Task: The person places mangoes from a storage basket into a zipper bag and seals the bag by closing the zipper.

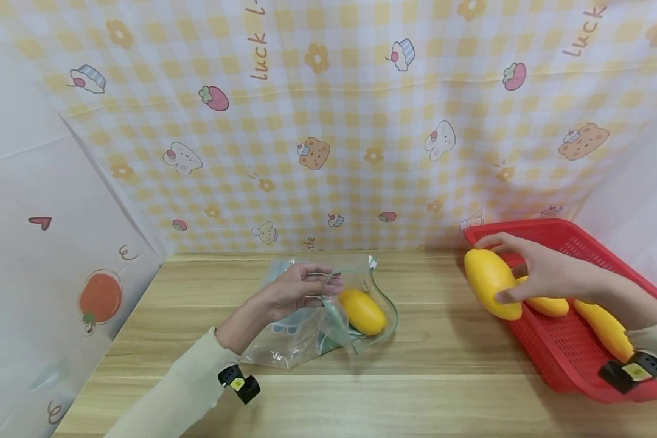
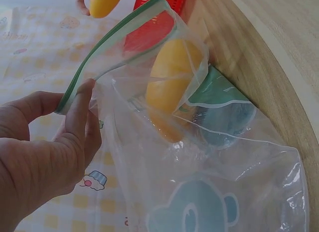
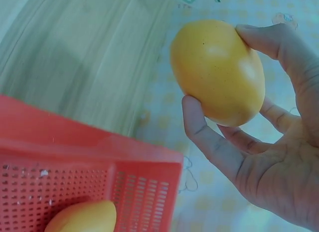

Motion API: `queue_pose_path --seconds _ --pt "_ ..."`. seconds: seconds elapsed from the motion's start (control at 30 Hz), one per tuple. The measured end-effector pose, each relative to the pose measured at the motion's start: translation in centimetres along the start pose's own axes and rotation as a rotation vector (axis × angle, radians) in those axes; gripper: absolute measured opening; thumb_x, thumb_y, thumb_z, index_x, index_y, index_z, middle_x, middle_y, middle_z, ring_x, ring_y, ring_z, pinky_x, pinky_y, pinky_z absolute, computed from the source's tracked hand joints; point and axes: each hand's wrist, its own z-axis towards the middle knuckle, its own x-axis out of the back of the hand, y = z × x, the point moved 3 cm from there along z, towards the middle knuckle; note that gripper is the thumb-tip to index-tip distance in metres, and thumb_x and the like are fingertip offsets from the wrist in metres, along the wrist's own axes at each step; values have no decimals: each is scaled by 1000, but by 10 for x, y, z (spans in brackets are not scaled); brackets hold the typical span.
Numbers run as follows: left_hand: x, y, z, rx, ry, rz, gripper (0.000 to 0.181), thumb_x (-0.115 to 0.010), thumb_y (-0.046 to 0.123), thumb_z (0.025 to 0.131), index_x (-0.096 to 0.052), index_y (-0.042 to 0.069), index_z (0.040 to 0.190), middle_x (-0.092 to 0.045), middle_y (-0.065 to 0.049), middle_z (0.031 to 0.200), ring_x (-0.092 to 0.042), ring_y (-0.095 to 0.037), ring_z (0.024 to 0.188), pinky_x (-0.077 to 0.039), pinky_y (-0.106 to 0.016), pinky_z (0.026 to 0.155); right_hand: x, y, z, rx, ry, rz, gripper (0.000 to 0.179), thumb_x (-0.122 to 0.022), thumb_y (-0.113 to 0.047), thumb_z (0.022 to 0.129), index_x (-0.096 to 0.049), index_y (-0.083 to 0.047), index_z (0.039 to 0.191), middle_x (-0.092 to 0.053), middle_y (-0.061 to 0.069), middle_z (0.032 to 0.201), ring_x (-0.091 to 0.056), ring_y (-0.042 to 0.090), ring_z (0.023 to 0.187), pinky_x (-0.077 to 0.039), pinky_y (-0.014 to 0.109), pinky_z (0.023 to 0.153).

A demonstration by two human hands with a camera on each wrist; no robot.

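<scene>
My right hand (image 1: 531, 267) grips a yellow mango (image 1: 491, 283) between thumb and fingers, above the left rim of the red basket. In the right wrist view the held mango (image 3: 217, 72) shows whole, with the fingers round its sides. On the table lies a clear zip bag (image 1: 285, 347) with a green-edged mouth, which stands open toward the right. My left hand (image 1: 298, 291) pinches the bag's edge near that mouth; the left wrist view shows thumb and fingers on the green zip strip (image 2: 82, 75). Another mango (image 1: 363, 312) lies inside the bag.
The red plastic basket (image 1: 547, 365) stands at the right of the wooden table (image 1: 416, 395), holding more mangoes (image 1: 604, 328). Behind the table hangs a yellow checked cloth (image 1: 350, 121). A white printed sheet (image 1: 44, 243) covers the left side.
</scene>
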Motion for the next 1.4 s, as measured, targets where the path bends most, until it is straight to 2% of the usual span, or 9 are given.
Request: queue_pose_path --seconds 0.17,0.4,0.57,0.73,0.9,1.1,1.4 --pt "-1 -1 0 -1 -3 11 48 -64 -10 95 -46 -11 139 -61 -27 130 -62 -38 119 -60 -36 84 -7 -4 7 20 7 41 77 -88 -13 80 -42 -11 143 -46 21 140 -62 39 107 -60 38 75" --pt "-1 -2 1 1 5 16 48 -64 -9 95 -46 -11 139 -61 -27 131 -67 -30 111 -61 -34 82 -23 -10 20 54 1 154 74 -87 -8 81 -43 -11 140 -45 22 137 -62 39 104 -62 41 72" --pt "-1 -2 0 3 -1 23 49 -64 -8 95 -44 -11 140 -61 -26 131 -64 -35 117 -60 -34 83 -33 -13 27 81 -9 153 75 -88 -9 79 -43 -9 139 -48 21 132 -62 37 97 -61 42 74" --pt "-2 -2 0 8 -5 24 49 -63 -8 96 -43 -10 141 -62 -25 130 -59 -40 121 -60 -37 85 -42 -17 32 32 -16 138 81 -90 -13 77 -42 -11 142 -51 18 132 -63 33 96 -59 43 78" --pt "-2 -1 -1 5 -3 29 49 -63 -8 95 -44 -10 140 -61 -26 131 -64 -34 116 -60 -36 86 -52 -19 39 53 -32 160 80 -89 -11 77 -42 -9 143 -51 18 133 -61 34 102 -58 45 82" --pt "-2 -1 0 2 -4 36 50 -64 -8 95 -44 -10 141 -61 -25 131 -64 -34 116 -60 -36 86 -65 -20 46 24 -74 237 80 -86 -8 79 -40 -9 144 -42 24 140 -63 38 95 -60 47 73" --pt "-3 -2 0 7 -4 34 48 -64 -8 95 -45 -10 140 -57 -30 135 -65 -32 114 -60 -36 85 -72 -24 50 72 -76 195 78 -86 -10 80 -41 -8 144 -45 23 138 -63 36 94 -59 47 77"
